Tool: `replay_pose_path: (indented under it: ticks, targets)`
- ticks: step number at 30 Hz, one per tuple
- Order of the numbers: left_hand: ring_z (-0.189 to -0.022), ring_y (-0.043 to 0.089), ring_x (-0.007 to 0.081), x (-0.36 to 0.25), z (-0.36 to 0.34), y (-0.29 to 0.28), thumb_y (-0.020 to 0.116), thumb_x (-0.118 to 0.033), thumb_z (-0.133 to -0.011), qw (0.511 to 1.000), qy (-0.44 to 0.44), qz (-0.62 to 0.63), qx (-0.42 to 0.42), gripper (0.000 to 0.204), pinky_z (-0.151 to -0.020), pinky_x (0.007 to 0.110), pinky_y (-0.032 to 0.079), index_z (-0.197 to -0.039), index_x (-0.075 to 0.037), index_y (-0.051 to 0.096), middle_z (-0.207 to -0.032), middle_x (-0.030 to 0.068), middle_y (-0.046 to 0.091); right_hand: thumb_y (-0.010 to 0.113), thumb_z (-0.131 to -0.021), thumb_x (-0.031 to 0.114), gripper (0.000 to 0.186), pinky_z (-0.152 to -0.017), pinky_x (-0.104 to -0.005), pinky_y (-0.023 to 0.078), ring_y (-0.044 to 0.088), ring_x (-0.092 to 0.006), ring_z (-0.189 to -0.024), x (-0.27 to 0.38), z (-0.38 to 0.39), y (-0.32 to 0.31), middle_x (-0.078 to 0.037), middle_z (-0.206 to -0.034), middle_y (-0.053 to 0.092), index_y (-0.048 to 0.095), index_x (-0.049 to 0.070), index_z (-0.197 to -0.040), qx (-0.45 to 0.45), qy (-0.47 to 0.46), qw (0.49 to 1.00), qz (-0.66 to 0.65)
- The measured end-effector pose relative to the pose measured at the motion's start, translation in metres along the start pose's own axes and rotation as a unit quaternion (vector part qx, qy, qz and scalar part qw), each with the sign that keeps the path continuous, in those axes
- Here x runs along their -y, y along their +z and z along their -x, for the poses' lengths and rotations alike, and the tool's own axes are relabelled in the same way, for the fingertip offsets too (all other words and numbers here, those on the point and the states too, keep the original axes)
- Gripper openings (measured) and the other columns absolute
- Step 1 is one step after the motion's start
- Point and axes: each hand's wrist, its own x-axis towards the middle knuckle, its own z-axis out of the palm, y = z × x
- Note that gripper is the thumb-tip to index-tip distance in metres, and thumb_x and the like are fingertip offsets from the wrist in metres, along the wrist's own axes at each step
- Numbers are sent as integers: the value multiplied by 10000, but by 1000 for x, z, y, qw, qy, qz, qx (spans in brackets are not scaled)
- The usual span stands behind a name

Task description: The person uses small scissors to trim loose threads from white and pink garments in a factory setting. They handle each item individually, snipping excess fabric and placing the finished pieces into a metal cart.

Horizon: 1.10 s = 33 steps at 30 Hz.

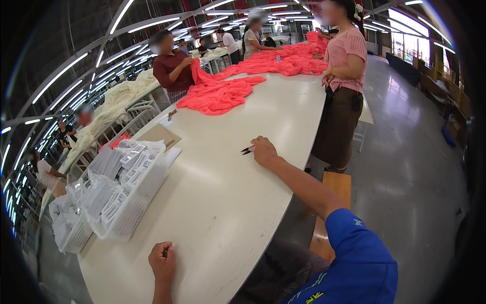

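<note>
My right hand [264, 151] rests on the long pale table [212, 187], arm stretched forward. Its fingers are closed on what look like small thread snips [247, 150], with two dark pointed tips sticking out to the left. Near the front edge of the tabletop, my left hand [163, 259] is curled into a fist. A small dark spot shows between its fingers; I cannot make out what it is. Bright coral fabric [217, 99] lies heaped farther up the table, well beyond both hands.
White plastic baskets [147, 195] full of bagged labels stand along the left edge. Beside them lie brown cardboard [161, 136] and a small keyed bunch [171, 114]. A person in pink [347, 55] stands at the right edge, near a wooden bench [336, 190]. Others handle the fabric.
</note>
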Motion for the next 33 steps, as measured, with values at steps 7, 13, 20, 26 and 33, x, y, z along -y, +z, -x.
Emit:
replay_pose_path:
  ticks: [7, 13, 20, 26, 33]
  targets:
    - [-592, 497, 62, 2, 1, 0, 614, -12, -825, 1000, -11, 10, 4, 77, -551, 213, 419, -890, -9, 656, -767, 18, 616, 597, -862, 179, 167, -893, -381, 420, 515, -270, -1010, 3, 3, -3, -72, -1008, 612, 679, 110, -990, -5, -51, 998, 33]
    - [-600, 454, 30, -3, 0, 0, 594, -31, -854, 1000, -8, 12, 11, 85, -561, 194, 397, -906, 11, 647, -729, -23, 576, 552, -901, 207, 172, -882, -395, 422, 524, -276, -1006, 9, 2, -1, -103, -1009, 608, 678, 100, -949, 10, -55, 995, 79]
    - [-611, 509, 60, 5, 0, 0, 621, -33, -828, 999, -44, 13, 12, 89, -579, 210, 436, -904, -12, 664, -771, 15, 618, 469, -931, 157, 173, -794, -433, 478, 596, -316, -909, 10, 2, -1, -132, -909, 627, 614, 68, -964, 45, -111, 993, 21]
    - [-610, 514, 64, -4, 0, -2, 620, -30, -827, 999, -40, -7, 7, 87, -575, 213, 441, -897, -8, 666, -793, 24, 626, 455, -932, 149, 190, -838, -405, 467, 564, -285, -1004, 24, 9, -7, -104, -1018, 595, 591, 92, -1052, 143, -184, 972, -19]
    - [-616, 531, 78, -6, -3, 3, 622, -33, -823, 998, -55, 0, 18, 86, -577, 225, 453, -893, -9, 667, -804, 38, 636, 536, -906, 230, 184, -871, -396, 443, 543, -272, -1003, 18, 8, -10, -93, -997, 606, 660, 106, -958, 64, -159, 985, 25]
